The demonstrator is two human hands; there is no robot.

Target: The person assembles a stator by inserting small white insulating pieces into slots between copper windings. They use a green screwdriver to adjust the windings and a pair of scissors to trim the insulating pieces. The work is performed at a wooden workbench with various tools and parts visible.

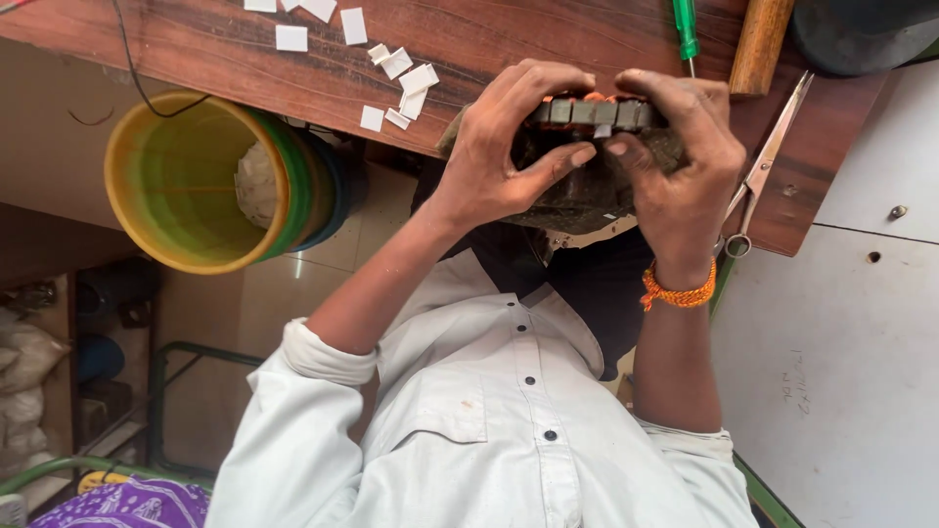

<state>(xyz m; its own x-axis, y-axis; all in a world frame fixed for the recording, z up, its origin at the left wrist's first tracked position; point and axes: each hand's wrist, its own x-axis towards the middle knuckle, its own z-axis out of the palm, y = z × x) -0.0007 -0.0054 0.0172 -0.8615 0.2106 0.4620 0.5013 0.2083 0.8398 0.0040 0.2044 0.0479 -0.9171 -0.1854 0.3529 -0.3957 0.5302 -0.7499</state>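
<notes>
Both hands grip a dark, round slotted metal core [587,112] with copper-coloured wire showing along its top, held at the edge of the wooden table [469,39]. My left hand [504,147] wraps the core's left side, thumb pressed on its face. My right hand [680,161], with an orange thread band at the wrist, covers the right side, its fingers curled over the top. A small pale slip sits between the two thumbs at the slots. The core's lower half is dark and partly hidden by my hands.
Several small white paper slips [396,73] lie scattered on the table. Scissors [763,166], a green-handled screwdriver [687,29], a wooden handle [761,44] and a dark round object [861,34] lie at right. Stacked yellow and green buckets [196,181] stand left, a white panel [831,362] right.
</notes>
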